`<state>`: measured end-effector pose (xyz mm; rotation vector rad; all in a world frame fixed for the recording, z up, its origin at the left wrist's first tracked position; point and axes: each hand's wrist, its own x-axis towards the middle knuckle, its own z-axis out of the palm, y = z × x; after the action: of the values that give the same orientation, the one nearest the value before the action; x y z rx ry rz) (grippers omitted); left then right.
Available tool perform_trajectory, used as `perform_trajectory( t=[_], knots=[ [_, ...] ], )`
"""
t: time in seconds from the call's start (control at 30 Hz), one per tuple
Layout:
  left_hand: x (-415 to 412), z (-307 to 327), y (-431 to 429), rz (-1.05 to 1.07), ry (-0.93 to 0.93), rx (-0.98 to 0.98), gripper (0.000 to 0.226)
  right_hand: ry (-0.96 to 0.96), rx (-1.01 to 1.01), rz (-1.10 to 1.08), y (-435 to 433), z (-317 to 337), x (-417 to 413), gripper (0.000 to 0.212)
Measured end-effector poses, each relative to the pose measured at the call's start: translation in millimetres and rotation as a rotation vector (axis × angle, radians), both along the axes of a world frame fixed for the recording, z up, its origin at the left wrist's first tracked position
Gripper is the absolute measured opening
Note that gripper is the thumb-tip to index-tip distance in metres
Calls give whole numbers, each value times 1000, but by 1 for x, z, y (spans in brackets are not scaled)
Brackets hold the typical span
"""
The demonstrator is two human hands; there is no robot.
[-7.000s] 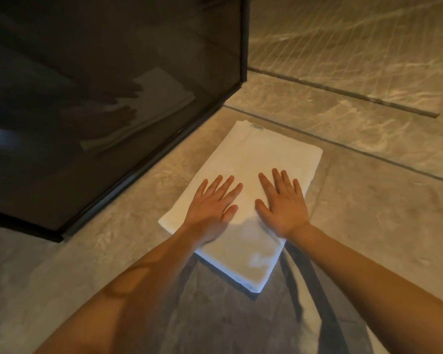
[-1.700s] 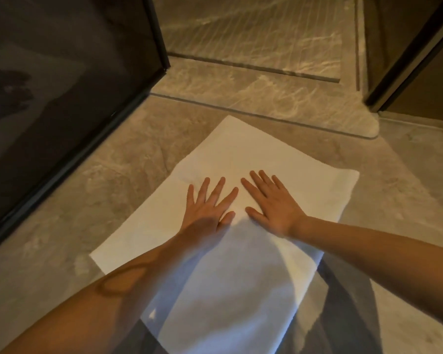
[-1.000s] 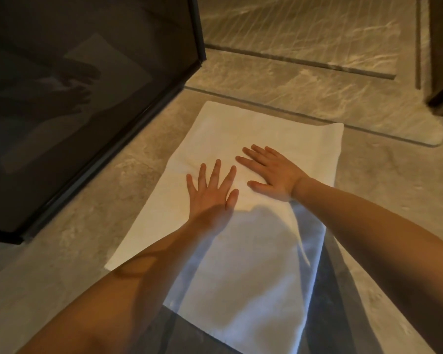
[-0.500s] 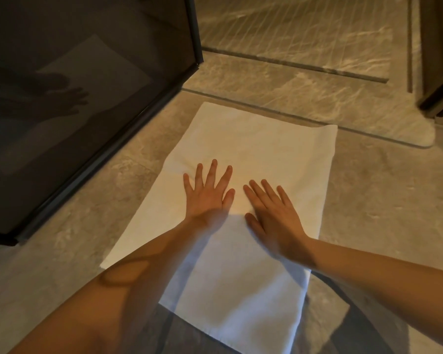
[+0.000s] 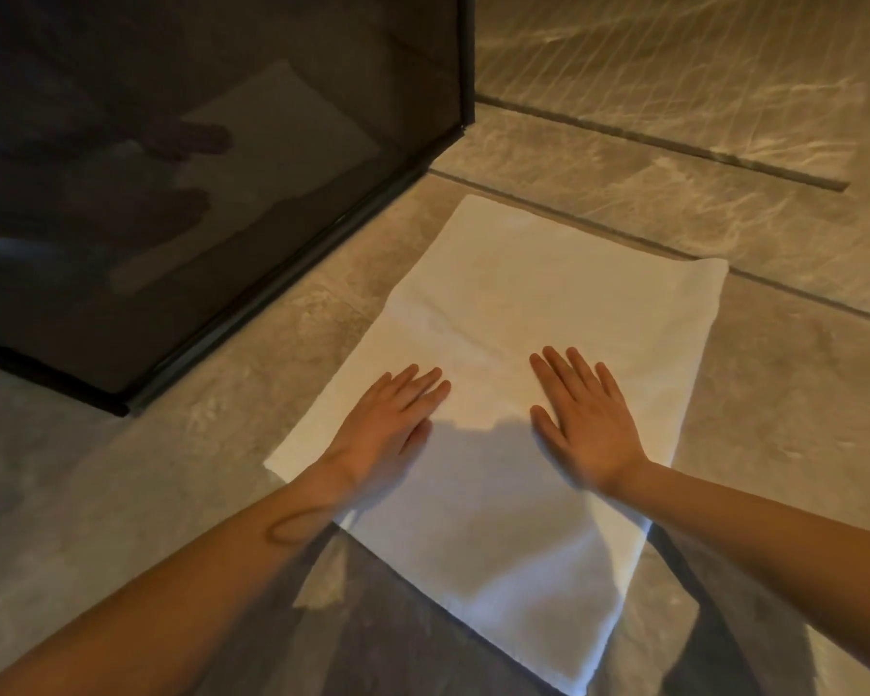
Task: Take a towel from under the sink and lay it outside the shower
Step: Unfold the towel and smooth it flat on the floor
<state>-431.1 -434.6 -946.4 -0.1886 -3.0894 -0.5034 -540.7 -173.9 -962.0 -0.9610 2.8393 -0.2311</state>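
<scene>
pressing flat, the left hand [image 5: 390, 424] and right hand [image 5: 586, 419] rest open-palmed on the towel [image 5: 538, 313], gripping nothing. it lies spread outside the shower glass [image 5: 222, 193]; seemingly only smoothing remains.

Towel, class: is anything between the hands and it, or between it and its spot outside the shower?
Nothing visible. Left hand and right hand press flat on the towel, already spread beside the shower glass.

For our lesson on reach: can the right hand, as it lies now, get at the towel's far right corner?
Probably yes. The right hand lies flat on the towel; only bare towel lies between its fingers and the far right corner.
</scene>
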Motion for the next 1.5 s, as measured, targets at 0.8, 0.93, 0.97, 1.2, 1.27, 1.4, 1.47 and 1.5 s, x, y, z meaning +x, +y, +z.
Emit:
perform_trajectory(
  t=[0.8, 0.93, 0.97, 1.2, 1.27, 1.4, 1.47, 1.5],
  knots=[
    [65, 31, -79, 581, -85, 392, 47, -54, -115, 331, -116, 2, 45, 57],
    [58, 37, -80, 549, -83, 423, 40, -43, -124, 332, -117, -2, 45, 57],
    [55, 40, -80, 535, -110, 447, 36, -40, -124, 334, -117, -2, 44, 57],
    [33, 68, -86, 404, -348, 677, 34, -76, -126, 307, -121, 5, 35, 57],
    [27, 75, -83, 392, -420, 752, 42, -252, -251, 204, -132, 22, 20, 54],
    [25, 80, -68, 308, -449, 813, 49, -552, -442, 122, -162, 70, -10, 46],
    [24, 82, -58, 252, -442, 805, 50, -511, -252, 186, -173, 85, -16, 43],
    [23, 83, -53, 207, -432, 786, 49, -466, -157, 201, -176, 90, -17, 43]
  ],
)
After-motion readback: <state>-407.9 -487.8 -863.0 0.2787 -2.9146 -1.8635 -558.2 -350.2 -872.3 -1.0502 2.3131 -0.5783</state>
